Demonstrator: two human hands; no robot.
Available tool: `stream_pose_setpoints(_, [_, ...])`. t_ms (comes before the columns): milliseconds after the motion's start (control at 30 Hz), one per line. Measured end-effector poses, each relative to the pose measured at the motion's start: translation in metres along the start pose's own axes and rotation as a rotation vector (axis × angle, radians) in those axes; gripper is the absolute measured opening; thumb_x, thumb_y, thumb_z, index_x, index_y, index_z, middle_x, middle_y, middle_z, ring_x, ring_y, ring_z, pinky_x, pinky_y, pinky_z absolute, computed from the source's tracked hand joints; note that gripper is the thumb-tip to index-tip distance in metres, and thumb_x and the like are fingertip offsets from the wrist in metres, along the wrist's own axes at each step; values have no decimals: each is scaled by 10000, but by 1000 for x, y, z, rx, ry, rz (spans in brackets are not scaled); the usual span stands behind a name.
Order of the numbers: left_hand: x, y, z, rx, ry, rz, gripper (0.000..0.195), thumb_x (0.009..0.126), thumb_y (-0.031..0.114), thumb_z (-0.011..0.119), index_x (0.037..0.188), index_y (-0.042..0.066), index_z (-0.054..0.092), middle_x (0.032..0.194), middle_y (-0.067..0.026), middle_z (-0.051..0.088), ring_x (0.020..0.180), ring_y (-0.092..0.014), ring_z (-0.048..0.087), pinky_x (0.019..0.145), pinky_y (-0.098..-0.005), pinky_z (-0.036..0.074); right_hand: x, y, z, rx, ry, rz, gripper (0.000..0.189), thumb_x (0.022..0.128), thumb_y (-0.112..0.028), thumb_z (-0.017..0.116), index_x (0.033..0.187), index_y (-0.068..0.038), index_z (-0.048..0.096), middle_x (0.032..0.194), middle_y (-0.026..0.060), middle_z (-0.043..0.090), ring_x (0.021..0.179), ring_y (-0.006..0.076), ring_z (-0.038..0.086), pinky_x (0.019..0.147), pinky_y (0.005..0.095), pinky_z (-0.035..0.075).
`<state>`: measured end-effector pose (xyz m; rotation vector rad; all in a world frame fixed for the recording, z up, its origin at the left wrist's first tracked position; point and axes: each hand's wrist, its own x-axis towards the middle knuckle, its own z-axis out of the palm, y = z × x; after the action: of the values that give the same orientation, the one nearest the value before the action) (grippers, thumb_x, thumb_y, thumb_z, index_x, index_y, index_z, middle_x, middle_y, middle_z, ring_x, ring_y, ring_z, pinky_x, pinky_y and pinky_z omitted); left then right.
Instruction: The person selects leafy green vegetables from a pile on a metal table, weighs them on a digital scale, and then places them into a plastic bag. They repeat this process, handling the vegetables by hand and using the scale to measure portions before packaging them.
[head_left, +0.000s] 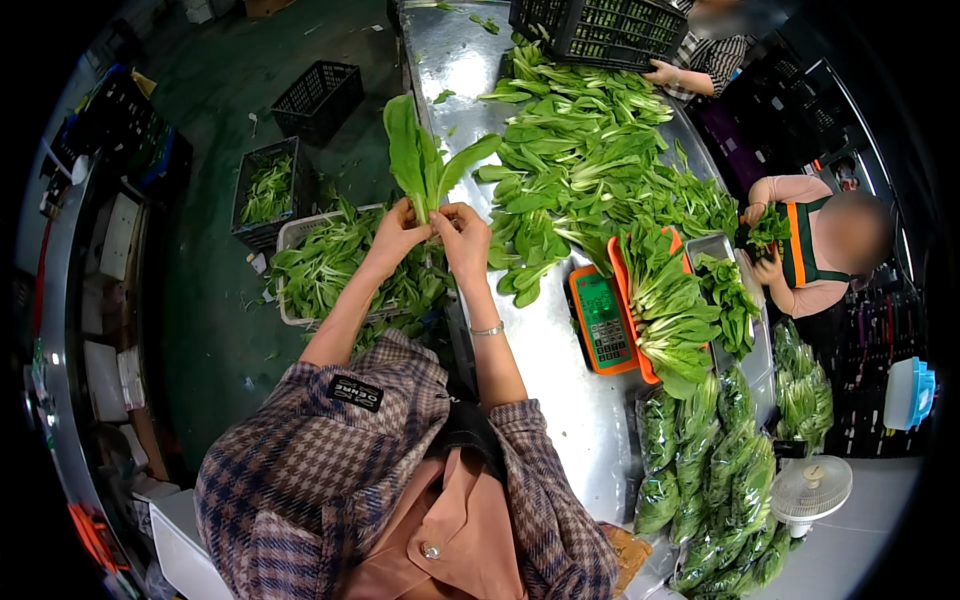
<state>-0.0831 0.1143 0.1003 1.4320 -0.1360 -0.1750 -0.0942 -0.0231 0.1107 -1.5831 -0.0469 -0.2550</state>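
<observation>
Between my two hands a leafy green plant (417, 161) stands upright, its broad leaves pointing away from me. My left hand (401, 234) pinches it near the stem base. The fingers of my right hand (463, 238) close on the same base from the other side. Below my hands is a pale plastic crate (289, 240) heaped with loose greens (322, 262). On the steel table (544, 360) to my right lies a large pile of the same leafy greens (592, 157).
An orange digital scale (602, 319) carries greens in its orange tray (621, 281). Bagged greens (705, 465) lie nearer me, beside a small fan (812, 487). Across the table one person (802, 240) holds greens; another's hand (664, 75) touches a black crate (600, 34). Black crates (319, 97) stand on the floor.
</observation>
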Motion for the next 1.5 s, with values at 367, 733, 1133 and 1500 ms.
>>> stream_pose_setpoints(367, [5, 3, -4, -371, 71, -78, 301, 855, 112, 648, 1117, 40, 519, 1018, -44, 607, 890, -118, 587, 763, -272, 482, -17, -8, -1, 502, 136, 69, 156, 893, -120, 606, 891, 35, 586, 787, 46, 599, 644, 92, 544, 608, 248, 484])
stream_pose_setpoints(733, [9, 20, -40, -660, 43, 94, 329, 906, 80, 538, 1212, -11, 461, 1073, -82, 550, 936, -184, 569, 811, -306, 467, -23, -62, -26, -129, 131, -128, 144, 875, -99, 600, 908, 41, 605, 852, 123, 629, 683, 169, 593, 626, 303, 494])
stream_pose_setpoints(1133, [0, -4, -2, -1264, -762, -118, 445, 752, 7, 512, 1191, 1, 439, 782, -32, 415, 806, -190, 446, 754, -441, 385, -29, -46, -21, -51, -72, 34, 346, 903, -253, 578, 1054, 57, 606, 919, 131, 649, 785, 216, 642, 682, 303, 501])
stream_pose_setpoints(1500, [2, -6, 73, -114, -520, -413, 462, 822, -2, 449, 1280, -23, 393, 1147, -146, 541, 1006, -249, 570, 909, -359, 430, -39, -29, -100, 32, 95, 119, 257, 797, -175, 681, 931, 34, 613, 655, 72, 619, 507, 71, 527, 449, 258, 410])
